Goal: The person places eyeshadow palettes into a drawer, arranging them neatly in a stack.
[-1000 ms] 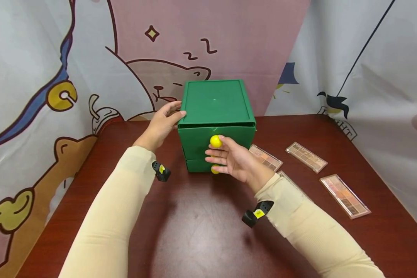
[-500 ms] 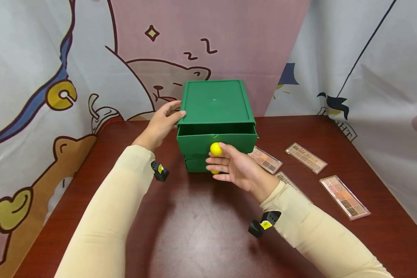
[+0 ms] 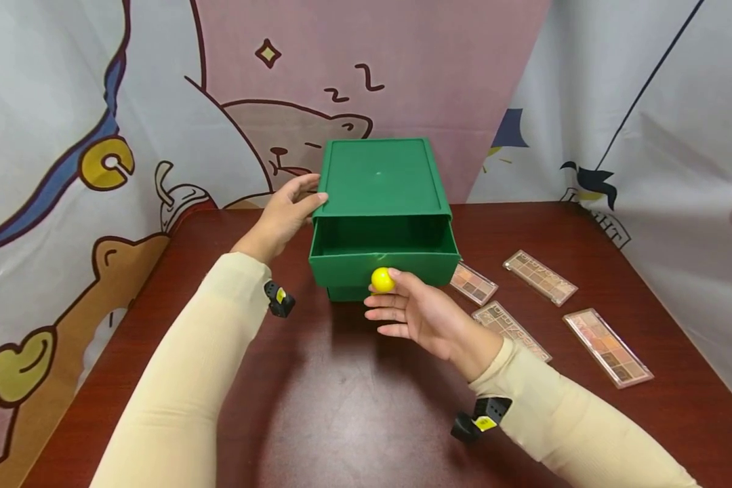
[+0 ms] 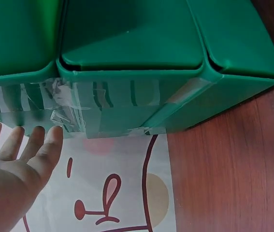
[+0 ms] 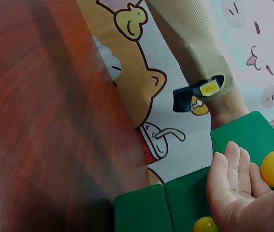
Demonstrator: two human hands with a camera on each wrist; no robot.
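Note:
A green drawer cabinet (image 3: 381, 177) stands on the table, its top drawer (image 3: 341, 270) pulled well out and showing a bare interior. At the front, my right hand (image 3: 430, 315) pinches the drawer's round yellow knob (image 3: 382, 279) between thumb and index finger, the other fingers extended below. In the right wrist view a lower yellow knob (image 5: 205, 224) shows on another drawer front. My left hand (image 3: 280, 217) rests against the cabinet's left side near the top edge. Its extended fingers (image 4: 35, 140) touch the taped side in the left wrist view.
Right of the cabinet lie several eyeshadow palettes: one at the back (image 3: 539, 276), one far right (image 3: 608, 347), one near my right wrist (image 3: 512, 329), and one partly behind the drawer (image 3: 474, 283). Cartoon-printed cloth (image 3: 451, 81) hangs behind the dark red table (image 3: 317, 407).
The top drawer has slid out toward me from nearly closed, my right hand moving with its knob. My left hand has stayed at the cabinet's side.

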